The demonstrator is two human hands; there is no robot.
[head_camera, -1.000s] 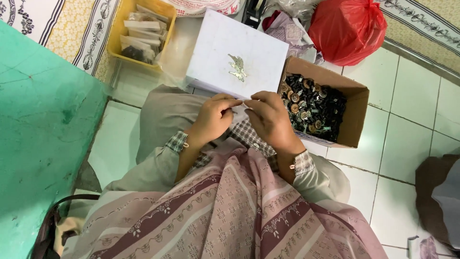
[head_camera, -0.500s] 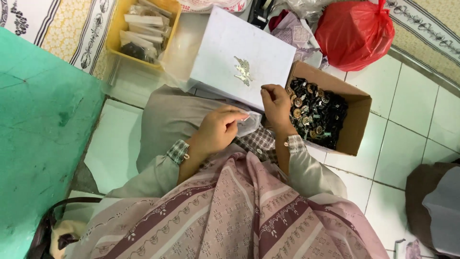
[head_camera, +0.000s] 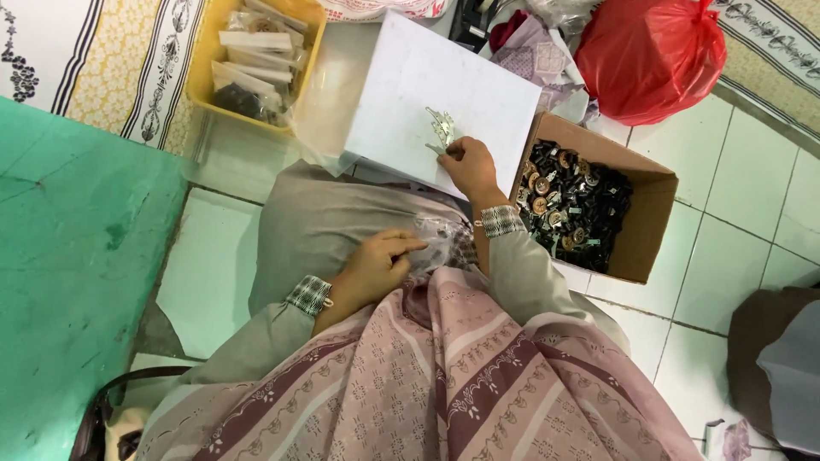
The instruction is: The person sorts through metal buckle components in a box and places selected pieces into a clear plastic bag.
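Right hand [head_camera: 468, 166] on white box lid [head_camera: 427, 77], fingers pinched at a small silvery pile [head_camera: 442, 128]. Left hand [head_camera: 376, 269] loosely curled on a clear plastic bag [head_camera: 440, 239] in lap. Risk: the lid may tilt, spilling pieces to the tiled floor [head_camera: 752, 179] beside the cardboard box [head_camera: 645, 230].

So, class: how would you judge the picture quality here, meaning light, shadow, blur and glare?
Head view: soft, even light with only faint shadows; the white box is bright, almost washed out; the red plastic bag shows small glossy highlights; the right hand and left hand are fairly sharp, while the small pieces in the cardboard box are too fine to make out.
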